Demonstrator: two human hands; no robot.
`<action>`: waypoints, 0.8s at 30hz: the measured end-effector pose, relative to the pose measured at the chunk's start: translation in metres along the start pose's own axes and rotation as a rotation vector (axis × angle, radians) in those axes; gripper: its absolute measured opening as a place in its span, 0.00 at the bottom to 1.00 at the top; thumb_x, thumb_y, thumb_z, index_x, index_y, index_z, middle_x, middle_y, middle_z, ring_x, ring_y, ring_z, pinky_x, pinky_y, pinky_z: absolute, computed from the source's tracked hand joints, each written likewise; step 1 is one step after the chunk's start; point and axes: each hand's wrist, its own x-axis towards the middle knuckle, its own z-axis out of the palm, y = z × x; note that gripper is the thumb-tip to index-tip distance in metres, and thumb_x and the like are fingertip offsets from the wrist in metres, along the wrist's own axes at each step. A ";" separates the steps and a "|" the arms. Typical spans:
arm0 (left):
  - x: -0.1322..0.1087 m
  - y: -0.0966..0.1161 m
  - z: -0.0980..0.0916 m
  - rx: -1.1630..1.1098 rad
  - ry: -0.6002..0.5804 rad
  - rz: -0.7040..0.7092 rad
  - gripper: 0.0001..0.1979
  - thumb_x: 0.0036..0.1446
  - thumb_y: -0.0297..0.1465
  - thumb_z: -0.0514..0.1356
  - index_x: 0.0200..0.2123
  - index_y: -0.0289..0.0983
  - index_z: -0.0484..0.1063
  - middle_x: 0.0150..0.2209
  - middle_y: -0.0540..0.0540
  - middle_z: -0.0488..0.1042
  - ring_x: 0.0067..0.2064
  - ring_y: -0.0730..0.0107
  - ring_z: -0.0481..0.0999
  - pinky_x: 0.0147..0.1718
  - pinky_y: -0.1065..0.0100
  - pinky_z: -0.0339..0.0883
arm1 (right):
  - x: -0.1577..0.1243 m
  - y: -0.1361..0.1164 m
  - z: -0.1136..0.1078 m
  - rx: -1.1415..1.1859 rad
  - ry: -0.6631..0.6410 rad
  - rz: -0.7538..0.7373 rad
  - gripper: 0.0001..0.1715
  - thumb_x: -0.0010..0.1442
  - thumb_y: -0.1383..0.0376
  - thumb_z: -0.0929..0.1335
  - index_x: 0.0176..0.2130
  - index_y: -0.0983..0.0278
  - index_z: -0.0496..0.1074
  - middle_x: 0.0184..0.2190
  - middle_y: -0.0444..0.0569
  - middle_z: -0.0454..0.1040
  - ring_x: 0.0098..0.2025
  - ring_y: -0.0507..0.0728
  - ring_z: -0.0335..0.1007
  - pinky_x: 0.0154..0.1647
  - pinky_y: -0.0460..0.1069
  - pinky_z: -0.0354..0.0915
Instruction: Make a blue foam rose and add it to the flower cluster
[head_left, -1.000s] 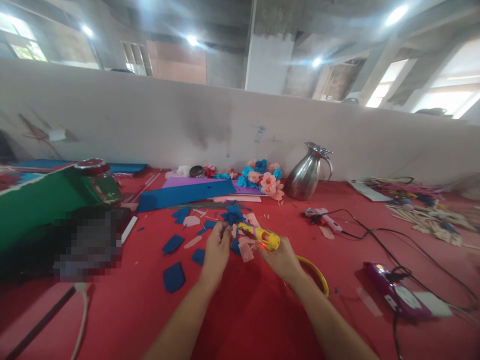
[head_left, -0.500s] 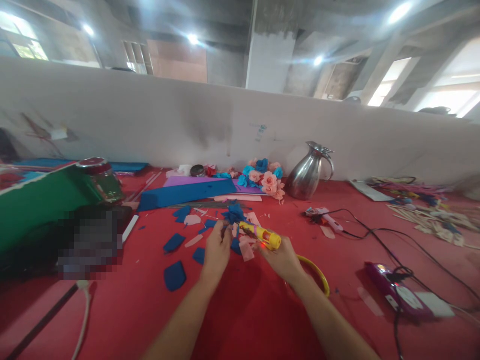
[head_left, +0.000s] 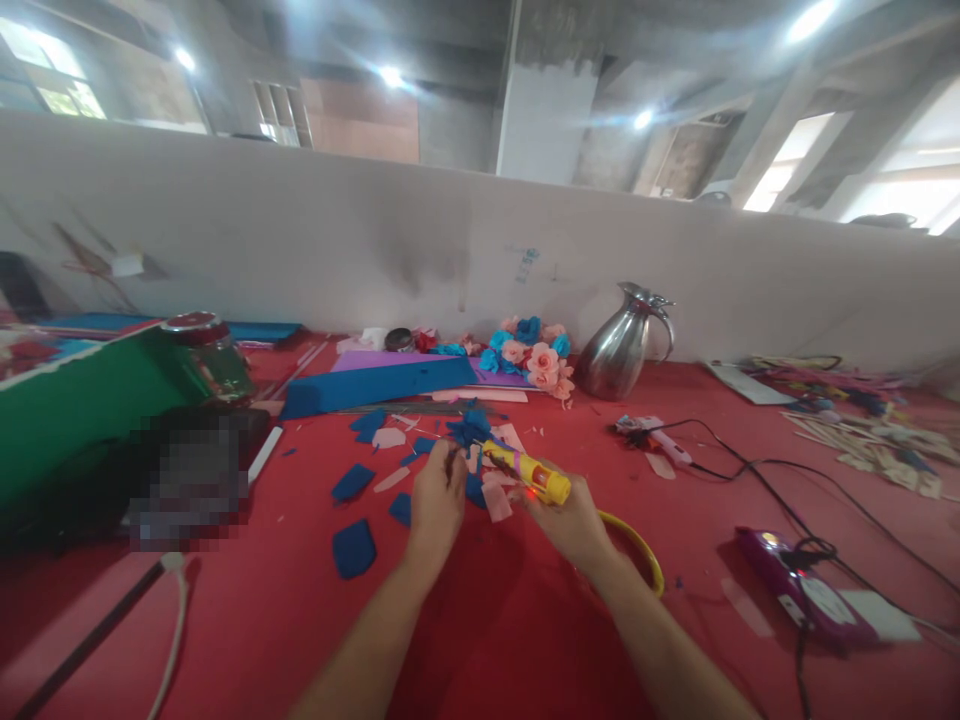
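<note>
The left hand (head_left: 439, 500) reaches in over the red tabletop (head_left: 480, 640), its fingers drawn close together at the near edge of a blue flower (head_left: 471, 426); whether they grip it cannot be told. The right hand (head_left: 568, 520) is wrapped around a yellow glue gun (head_left: 531, 472), with a small red light glowing by its fingers. The nozzle points left and away from the body, its tip just beside the flower, in the narrow gap between the hands.

Pink scraps (head_left: 496, 498) crowd under the gun and flower. Blue petals (head_left: 354, 548) lie spread left of the left hand, the nearest ones well short of its wrist. A yellow ring (head_left: 639, 545) curves just outside the right wrist, tight against that side. Red surface runs between the forearms and again from the left forearm out to a white cable (head_left: 174, 640).

Beyond the flower, a blue strip (head_left: 382, 386) and a bouquet (head_left: 534, 360) bound the work area; a steel jug (head_left: 615, 350) stands upright near the partition (head_left: 330, 230) at the far edge. To the right, black cords (head_left: 780, 500) cross toward a purple power strip (head_left: 802, 590), well apart from the right hand.
</note>
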 end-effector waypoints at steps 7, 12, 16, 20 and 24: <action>-0.002 0.005 -0.001 0.056 -0.003 0.004 0.07 0.55 0.37 0.52 0.29 0.40 0.63 0.20 0.55 0.56 0.23 0.72 0.55 0.24 0.71 0.48 | -0.002 0.001 0.002 -0.045 -0.019 -0.065 0.16 0.55 0.60 0.68 0.43 0.63 0.72 0.37 0.49 0.77 0.33 0.56 0.73 0.33 0.46 0.67; -0.003 0.007 0.000 0.084 -0.023 0.029 0.07 0.55 0.36 0.51 0.28 0.40 0.62 0.20 0.54 0.58 0.22 0.72 0.55 0.24 0.71 0.48 | -0.001 -0.002 0.002 -0.135 -0.020 -0.069 0.13 0.56 0.61 0.67 0.41 0.63 0.71 0.33 0.48 0.76 0.31 0.54 0.71 0.31 0.46 0.65; -0.004 0.009 -0.001 0.112 -0.021 0.033 0.06 0.56 0.34 0.50 0.28 0.40 0.62 0.20 0.55 0.57 0.22 0.72 0.55 0.24 0.71 0.48 | -0.001 -0.007 0.000 -0.208 -0.035 -0.109 0.08 0.57 0.61 0.67 0.35 0.63 0.71 0.29 0.46 0.74 0.29 0.53 0.70 0.28 0.44 0.62; -0.004 0.009 -0.001 0.142 -0.024 0.035 0.07 0.56 0.34 0.49 0.28 0.40 0.61 0.20 0.55 0.56 0.22 0.72 0.54 0.24 0.71 0.48 | 0.000 -0.011 -0.002 -0.263 -0.034 -0.124 0.07 0.57 0.60 0.66 0.32 0.62 0.69 0.28 0.45 0.74 0.29 0.53 0.69 0.26 0.44 0.60; -0.003 0.009 -0.001 0.146 -0.027 0.037 0.07 0.57 0.35 0.49 0.28 0.40 0.60 0.20 0.55 0.56 0.22 0.72 0.55 0.24 0.71 0.48 | -0.001 -0.012 -0.003 -0.314 -0.038 -0.138 0.07 0.57 0.59 0.67 0.32 0.61 0.68 0.27 0.45 0.74 0.27 0.53 0.69 0.26 0.44 0.58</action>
